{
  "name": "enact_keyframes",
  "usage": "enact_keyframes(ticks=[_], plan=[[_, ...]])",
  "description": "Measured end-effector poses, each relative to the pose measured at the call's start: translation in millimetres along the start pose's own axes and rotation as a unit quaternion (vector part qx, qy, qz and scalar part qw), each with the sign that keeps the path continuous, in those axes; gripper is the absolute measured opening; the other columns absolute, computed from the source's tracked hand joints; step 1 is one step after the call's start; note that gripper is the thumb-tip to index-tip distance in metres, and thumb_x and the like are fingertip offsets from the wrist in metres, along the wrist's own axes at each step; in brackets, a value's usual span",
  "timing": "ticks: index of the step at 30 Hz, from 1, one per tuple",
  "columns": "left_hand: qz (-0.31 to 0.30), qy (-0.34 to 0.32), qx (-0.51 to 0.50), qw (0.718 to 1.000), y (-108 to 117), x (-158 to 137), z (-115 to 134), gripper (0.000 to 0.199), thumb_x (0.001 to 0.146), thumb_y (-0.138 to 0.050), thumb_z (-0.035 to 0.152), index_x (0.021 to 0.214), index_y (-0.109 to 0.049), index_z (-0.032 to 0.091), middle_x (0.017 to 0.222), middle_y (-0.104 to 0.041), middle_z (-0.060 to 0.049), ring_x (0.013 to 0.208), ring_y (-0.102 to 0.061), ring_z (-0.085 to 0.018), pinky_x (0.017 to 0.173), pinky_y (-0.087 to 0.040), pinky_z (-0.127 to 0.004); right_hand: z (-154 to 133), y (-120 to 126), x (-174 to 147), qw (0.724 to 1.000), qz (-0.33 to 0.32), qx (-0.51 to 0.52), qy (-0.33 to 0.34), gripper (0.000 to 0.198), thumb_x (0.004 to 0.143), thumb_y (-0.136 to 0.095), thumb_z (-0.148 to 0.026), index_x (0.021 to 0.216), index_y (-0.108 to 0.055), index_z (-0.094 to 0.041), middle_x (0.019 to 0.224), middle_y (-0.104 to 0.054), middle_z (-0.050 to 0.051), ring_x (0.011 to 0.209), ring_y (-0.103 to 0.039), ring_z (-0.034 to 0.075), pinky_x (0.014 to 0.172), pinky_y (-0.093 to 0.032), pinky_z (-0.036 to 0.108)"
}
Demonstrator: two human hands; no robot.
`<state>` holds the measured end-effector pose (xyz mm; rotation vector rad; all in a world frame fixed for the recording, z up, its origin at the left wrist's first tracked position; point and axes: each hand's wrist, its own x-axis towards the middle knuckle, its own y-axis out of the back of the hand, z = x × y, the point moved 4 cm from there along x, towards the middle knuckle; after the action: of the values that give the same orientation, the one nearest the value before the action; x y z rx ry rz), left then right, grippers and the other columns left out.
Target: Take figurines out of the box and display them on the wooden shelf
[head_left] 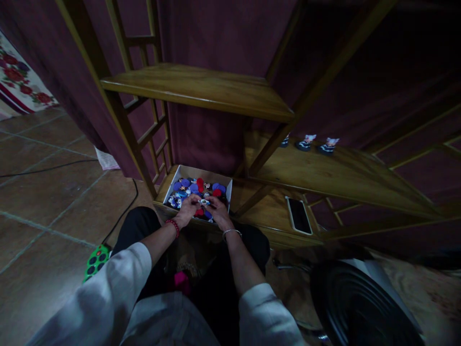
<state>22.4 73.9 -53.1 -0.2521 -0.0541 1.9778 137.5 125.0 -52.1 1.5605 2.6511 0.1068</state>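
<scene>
Over a white box (172, 188) on the low shelf, my left hand (189, 207) and my right hand (218, 210) meet, fingers closed on one small white-and-dark figurine (204, 202). It is held between the fingertips of both hands; its finer details are too small to make out. Inside the box lie several small figures and pieces in blue, purple, red and white, such as a red piece (200, 184) and a purple piece (185, 182). My hands hide the box's front part.
A wooden shelf board (201, 89) juts out above my hands. On the right shelf (324, 180) stand three small figurines (306, 142), one partly behind a post. A phone (299, 215) lies lower right. A green power strip (96, 262) with a cable is on the tiled floor.
</scene>
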Motion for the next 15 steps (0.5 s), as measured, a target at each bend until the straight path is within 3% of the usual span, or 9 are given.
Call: enact_keyframes(ticks=[4,10,15], plan=[[-0.005,0.0,0.001,1.0,-0.7,-1.1,0.8,0.013,0.058,-0.056,0.012,0.07,-0.053,0.016,0.06,-0.052,0.006,0.052,-0.044,-0.006,0.052,-0.035,-0.018,2.7,-0.8,0.0,1.0,-0.008,0.001,0.004,0.034,0.065,-0.061,-0.025,0.098,-0.06,-0.021,0.105,-0.062,0.002,0.094,-0.058,0.016,0.087,-0.043,0.031],[0.011,-0.002,0.013,1.0,-0.3,-2.3,0.9,0.015,0.058,-0.059,0.014,0.073,-0.057,0.016,0.061,-0.052,0.005,0.054,-0.046,-0.006,0.054,-0.038,-0.019,10.8,1.9,3.2,0.998,-0.004,-0.057,0.001,0.03,0.067,-0.06,-0.029,0.095,-0.063,-0.022,0.098,-0.065,0.0,0.09,-0.059,0.017,0.086,-0.044,0.033],[0.039,-0.009,0.085,0.996,2.7,0.4,-3.4,0.012,0.062,-0.055,0.013,0.072,-0.059,0.017,0.058,-0.054,0.005,0.054,-0.049,-0.008,0.056,-0.042,-0.02,11.5,3.5,4.6,0.996,0.008,-0.084,-0.008,0.032,0.067,-0.061,-0.036,0.096,-0.063,-0.021,0.094,-0.066,0.0,0.086,-0.06,0.018,0.083,-0.045,0.032]])
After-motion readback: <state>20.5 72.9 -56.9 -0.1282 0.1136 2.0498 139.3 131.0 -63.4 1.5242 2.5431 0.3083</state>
